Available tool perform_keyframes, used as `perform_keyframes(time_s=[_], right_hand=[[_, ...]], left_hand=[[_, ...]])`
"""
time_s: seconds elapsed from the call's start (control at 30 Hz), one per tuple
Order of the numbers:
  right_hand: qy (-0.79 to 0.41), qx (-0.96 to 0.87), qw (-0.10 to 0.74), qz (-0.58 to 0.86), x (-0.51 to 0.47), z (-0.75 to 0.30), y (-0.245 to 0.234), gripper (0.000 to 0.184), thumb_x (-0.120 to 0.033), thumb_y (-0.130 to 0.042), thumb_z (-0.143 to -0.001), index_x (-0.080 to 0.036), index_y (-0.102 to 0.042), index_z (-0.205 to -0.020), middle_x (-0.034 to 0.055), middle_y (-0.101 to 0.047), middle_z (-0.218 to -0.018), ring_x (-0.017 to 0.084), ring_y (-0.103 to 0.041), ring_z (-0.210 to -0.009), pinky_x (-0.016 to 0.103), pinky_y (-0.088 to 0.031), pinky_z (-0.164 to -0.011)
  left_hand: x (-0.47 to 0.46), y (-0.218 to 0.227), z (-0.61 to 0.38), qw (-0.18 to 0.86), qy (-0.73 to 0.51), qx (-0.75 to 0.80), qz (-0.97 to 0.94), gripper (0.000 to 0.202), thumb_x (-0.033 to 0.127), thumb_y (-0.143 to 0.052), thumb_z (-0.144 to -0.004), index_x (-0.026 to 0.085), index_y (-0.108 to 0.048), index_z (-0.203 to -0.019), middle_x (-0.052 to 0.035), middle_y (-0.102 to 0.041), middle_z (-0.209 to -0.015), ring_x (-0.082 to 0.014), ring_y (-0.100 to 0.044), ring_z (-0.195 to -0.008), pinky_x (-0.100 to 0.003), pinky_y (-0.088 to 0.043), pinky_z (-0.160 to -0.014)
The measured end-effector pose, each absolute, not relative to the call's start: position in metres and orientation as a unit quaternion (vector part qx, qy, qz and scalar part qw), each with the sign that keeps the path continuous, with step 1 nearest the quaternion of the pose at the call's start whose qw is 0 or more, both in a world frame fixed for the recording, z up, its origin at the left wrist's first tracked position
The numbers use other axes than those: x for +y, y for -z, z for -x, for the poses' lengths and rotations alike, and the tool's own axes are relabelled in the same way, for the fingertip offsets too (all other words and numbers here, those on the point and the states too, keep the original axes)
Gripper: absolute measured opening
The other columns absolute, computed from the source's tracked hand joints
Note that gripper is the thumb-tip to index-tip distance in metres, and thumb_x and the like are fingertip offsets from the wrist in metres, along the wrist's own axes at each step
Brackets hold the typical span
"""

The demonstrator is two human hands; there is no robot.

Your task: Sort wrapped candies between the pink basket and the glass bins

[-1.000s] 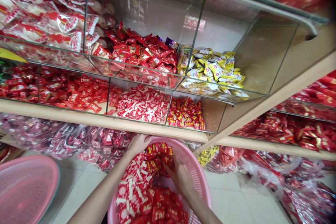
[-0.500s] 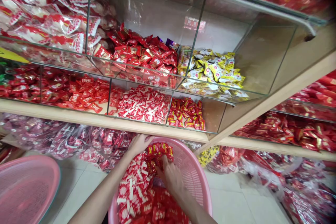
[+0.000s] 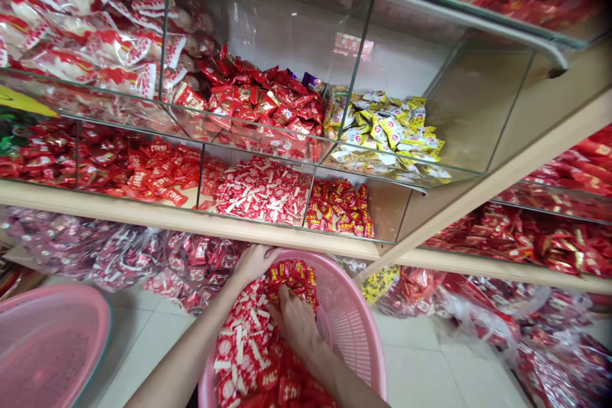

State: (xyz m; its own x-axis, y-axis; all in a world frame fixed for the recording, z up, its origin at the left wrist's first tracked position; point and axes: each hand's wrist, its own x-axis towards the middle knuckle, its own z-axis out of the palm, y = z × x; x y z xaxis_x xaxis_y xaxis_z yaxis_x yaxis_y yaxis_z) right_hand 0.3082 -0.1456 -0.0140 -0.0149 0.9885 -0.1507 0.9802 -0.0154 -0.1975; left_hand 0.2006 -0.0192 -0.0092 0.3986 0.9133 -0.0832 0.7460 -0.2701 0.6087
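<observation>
Filling the pink basket are red-and-white candies; left hand clasps its rim, right hand digs in, grip hidden.

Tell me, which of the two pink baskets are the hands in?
The centre basket, heaped with red and white sweets: the left hand holds its far rim, the right hand digs in. The other basket sits untouched at lower left.

Your wooden shelf carries glass compartments of red candies, red-and-white candies and yellow-wrapped candies. Below it, the tiled floor bears a pink basket of sweets, a second pink basket to its left, and clear candy bags.
</observation>
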Motion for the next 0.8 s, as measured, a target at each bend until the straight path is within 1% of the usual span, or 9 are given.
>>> perform_keyframes(time_s=[0.07, 0.2, 0.3, 0.4, 0.53, 0.7, 0.8], right_hand=[[-0.12, -0.698, 0.023, 0.706, -0.148, -0.314, 0.015, 0.028, -0.034, -0.041, -0.089, -0.014, -0.049, -0.108, 0.0098, -0.068, -0.089, 0.023, -0.066, -0.075, 0.028, -0.045, -0.058], [-0.122, -0.681, 0.029, 0.721, -0.155, -0.343, 0.015, 0.023, -0.029, -0.035, -0.091, -0.016, -0.048, -0.104, 0.007, -0.068, -0.077, 0.019, -0.065, -0.066, 0.024, -0.038, -0.05], [-0.124, -0.678, 0.019, 0.724, -0.161, -0.368, 0.016, 0.02, -0.025, -0.034, -0.091, -0.017, -0.049, -0.1, 0.0076, -0.067, -0.078, 0.017, -0.065, -0.066, 0.023, -0.036, -0.049], [-0.134, -0.703, -0.008, 0.699, -0.166, -0.381, 0.019, 0.018, -0.022, -0.037, -0.089, -0.018, -0.049, -0.102, 0.0066, -0.067, -0.078, 0.017, -0.065, -0.069, 0.023, -0.037, -0.051], [-0.131, -0.733, -0.03, 0.667, -0.165, -0.375, 0.02, 0.023, -0.021, -0.039, -0.088, -0.019, -0.046, -0.111, 0.0046, -0.067, -0.074, 0.018, -0.065, -0.069, 0.023, -0.04, -0.054], [-0.128, -0.741, -0.03, 0.659, -0.146, -0.355, 0.016, 0.031, -0.025, -0.04, -0.088, -0.016, -0.045, -0.118, 0.0074, -0.068, -0.08, 0.02, -0.065, -0.074, 0.025, -0.043, -0.057], [-0.124, -0.733, -0.036, 0.668, -0.136, -0.347, 0.015, 0.03, -0.022, -0.041, -0.087, -0.014, -0.048, -0.115, 0.0082, -0.068, -0.083, 0.02, -0.065, -0.075, 0.025, -0.044, -0.059]], left_hand=[[-0.019, 0.009, -0.201, 0.292, -0.143, 0.529, -0.784, 0.038, 0.047, -0.041, -0.085, 0.028, -0.063, -0.108, -0.0049, -0.066, -0.108, -0.0226, -0.058, -0.103, -0.026, -0.041, -0.084], [-0.018, 0.013, -0.2, 0.286, -0.158, 0.514, -0.793, 0.039, 0.048, -0.038, -0.086, 0.028, -0.063, -0.108, -0.0044, -0.066, -0.108, -0.022, -0.059, -0.102, -0.025, -0.041, -0.081], [-0.016, 0.017, -0.199, 0.275, -0.169, 0.503, -0.801, 0.041, 0.051, -0.037, -0.085, 0.028, -0.064, -0.107, -0.0048, -0.067, -0.107, -0.0222, -0.06, -0.099, -0.025, -0.042, -0.079], [-0.015, 0.02, -0.199, 0.27, -0.178, 0.496, -0.806, 0.043, 0.053, -0.036, -0.084, 0.027, -0.064, -0.105, -0.0049, -0.067, -0.105, -0.022, -0.061, -0.098, -0.025, -0.042, -0.078], [-0.015, 0.019, -0.199, 0.273, -0.179, 0.496, -0.804, 0.044, 0.054, -0.036, -0.084, 0.027, -0.065, -0.104, -0.0051, -0.068, -0.104, -0.0216, -0.061, -0.097, -0.025, -0.042, -0.078], [-0.018, 0.014, -0.2, 0.284, -0.169, 0.504, -0.798, 0.042, 0.052, -0.038, -0.084, 0.028, -0.064, -0.106, -0.0047, -0.067, -0.106, -0.0215, -0.06, -0.1, -0.025, -0.041, -0.082], [-0.019, 0.013, -0.2, 0.281, -0.164, 0.513, -0.794, 0.041, 0.05, -0.036, -0.085, 0.028, -0.063, -0.107, -0.0044, -0.067, -0.107, -0.0219, -0.059, -0.101, -0.025, -0.042, -0.081]])
